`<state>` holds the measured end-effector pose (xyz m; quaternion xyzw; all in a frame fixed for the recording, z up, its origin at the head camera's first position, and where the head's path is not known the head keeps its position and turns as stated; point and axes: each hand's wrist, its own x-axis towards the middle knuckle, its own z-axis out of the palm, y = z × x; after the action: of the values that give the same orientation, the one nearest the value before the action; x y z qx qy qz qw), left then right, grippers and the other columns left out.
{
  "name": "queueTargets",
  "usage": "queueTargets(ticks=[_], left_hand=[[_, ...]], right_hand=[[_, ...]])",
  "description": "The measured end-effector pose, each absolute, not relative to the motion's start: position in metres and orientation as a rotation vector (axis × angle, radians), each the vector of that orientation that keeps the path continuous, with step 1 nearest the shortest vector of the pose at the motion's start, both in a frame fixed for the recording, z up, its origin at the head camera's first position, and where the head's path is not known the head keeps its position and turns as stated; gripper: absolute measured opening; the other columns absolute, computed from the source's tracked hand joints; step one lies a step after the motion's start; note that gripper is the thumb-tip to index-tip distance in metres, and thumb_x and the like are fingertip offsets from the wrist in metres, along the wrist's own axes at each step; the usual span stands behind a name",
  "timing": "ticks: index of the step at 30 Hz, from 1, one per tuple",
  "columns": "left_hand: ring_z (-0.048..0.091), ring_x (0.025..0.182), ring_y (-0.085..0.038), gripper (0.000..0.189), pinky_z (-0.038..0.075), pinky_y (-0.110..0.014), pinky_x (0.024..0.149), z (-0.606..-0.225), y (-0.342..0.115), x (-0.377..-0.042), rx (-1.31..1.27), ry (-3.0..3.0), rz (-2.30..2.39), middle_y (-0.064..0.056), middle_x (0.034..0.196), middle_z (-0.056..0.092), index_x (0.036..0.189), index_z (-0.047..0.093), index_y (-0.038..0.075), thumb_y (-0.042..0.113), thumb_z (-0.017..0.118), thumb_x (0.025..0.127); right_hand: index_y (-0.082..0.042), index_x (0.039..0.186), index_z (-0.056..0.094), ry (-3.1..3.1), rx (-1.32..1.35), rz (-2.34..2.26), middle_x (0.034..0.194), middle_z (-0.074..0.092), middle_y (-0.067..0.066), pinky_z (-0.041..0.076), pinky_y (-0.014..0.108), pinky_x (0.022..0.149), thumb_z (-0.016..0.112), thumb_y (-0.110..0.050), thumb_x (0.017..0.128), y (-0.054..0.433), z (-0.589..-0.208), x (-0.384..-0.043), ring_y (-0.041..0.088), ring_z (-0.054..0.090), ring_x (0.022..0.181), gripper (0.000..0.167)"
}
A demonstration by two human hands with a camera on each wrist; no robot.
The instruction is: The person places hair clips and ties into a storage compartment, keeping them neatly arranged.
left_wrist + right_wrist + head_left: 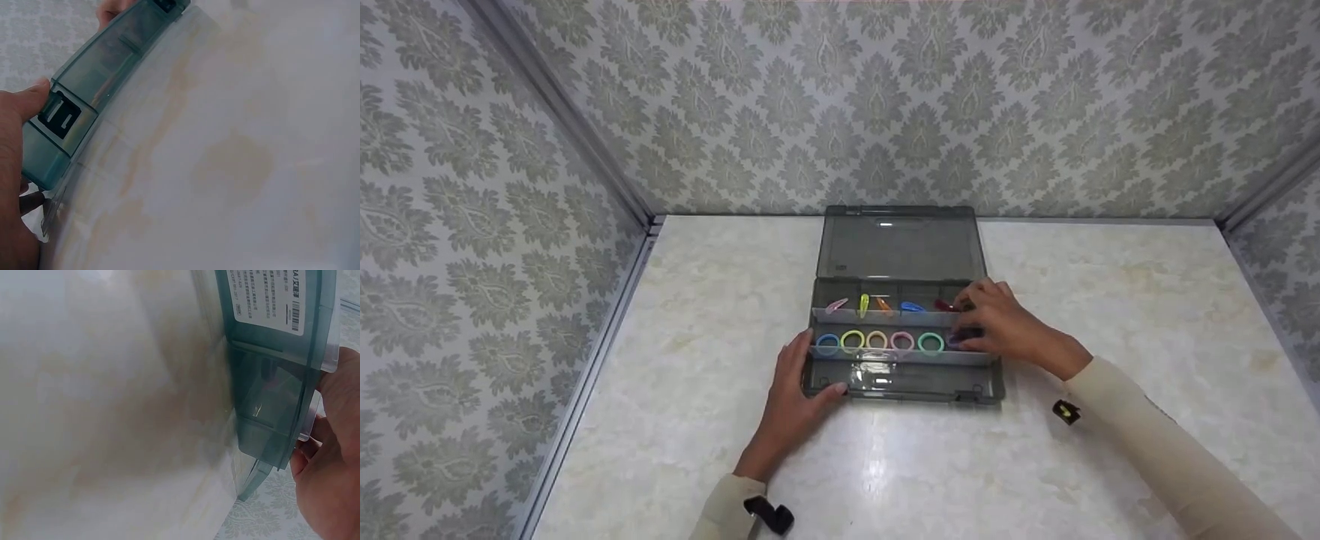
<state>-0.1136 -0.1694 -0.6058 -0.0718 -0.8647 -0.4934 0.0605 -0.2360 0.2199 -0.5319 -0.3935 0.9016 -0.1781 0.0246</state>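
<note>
A dark translucent plastic organizer box (907, 394) lies with its lid (900, 244) folded back. My left hand (795, 390) grips its front left corner, thumb over the front edge and fingers along the left side. My right hand (997, 319) reaches into the right end, with thumb and fingers around a purple hair tie (955, 340), which they partly cover. Beside it in the middle row sit several hair ties, including a green one (931, 343). The back row holds several hair clips, among them a blue clip (913, 307) and a red clip (945, 305) near my right fingers.
Light dividers (877, 318) separate the rows. A pale marbled table (697, 315) carries the box, with patterned wall panels (877, 97) behind and at both sides. In the right wrist view a printed label (267, 295) shows on the box's underside.
</note>
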Motion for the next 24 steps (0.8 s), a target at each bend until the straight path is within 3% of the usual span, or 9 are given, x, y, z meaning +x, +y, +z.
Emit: queueTargets(ticks=[13,24], left_hand=[[0.022,0.167,-0.037,0.105,0.024,-0.062,0.132,-0.605,-0.165,-0.116,-0.2,-2.634,-1.507,-0.009,0.178,0.031,0.176,0.032,0.022,0.049,0.089,0.092],[0.02,0.167,-0.043,0.102,0.022,-0.066,0.132,-0.604,-0.165,-0.122,-0.229,-2.645,-1.496,-0.014,0.178,0.031,0.175,0.031,0.017,0.044,0.087,0.095]], right_hand=[[-0.017,0.114,0.088,2.748,-1.211,-0.515,0.138,0.065,0.015,0.031,0.059,0.1,0.095,-0.02,0.088,0.225,-0.53,-0.236,0.036,0.048,0.128,0.027],[-0.01,0.121,0.085,2.783,-1.061,-0.937,0.143,0.063,0.015,0.029,0.068,0.111,0.091,-0.019,0.093,0.245,-0.536,-0.226,0.038,0.046,0.134,0.03]])
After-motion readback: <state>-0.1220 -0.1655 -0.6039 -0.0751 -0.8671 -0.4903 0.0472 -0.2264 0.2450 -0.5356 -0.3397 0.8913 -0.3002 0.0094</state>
